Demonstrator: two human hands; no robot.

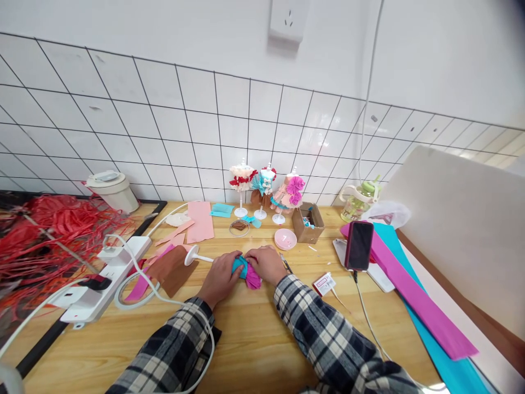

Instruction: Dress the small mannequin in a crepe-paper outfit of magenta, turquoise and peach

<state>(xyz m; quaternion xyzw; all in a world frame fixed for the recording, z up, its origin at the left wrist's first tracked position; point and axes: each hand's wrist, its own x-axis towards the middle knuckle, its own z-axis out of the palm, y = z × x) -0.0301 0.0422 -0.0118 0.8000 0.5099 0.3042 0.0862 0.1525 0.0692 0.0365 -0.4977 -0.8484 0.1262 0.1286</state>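
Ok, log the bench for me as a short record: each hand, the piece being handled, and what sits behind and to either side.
left hand: wrapped around the turquoise and magenta piece
right hand: fingers on the same piece, grip partly hidden
white stand: lying on its side, base leftward, stem reaching the left hand
behind: three decorated stands, upright; cardboard box
left side: brown paper, power strip
right side: phone

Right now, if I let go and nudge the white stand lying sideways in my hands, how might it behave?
The white stand may roll in an arc, since its base is a round disc. Its magenta paper looks floppy and probably crushes easily, being gathered into folds.
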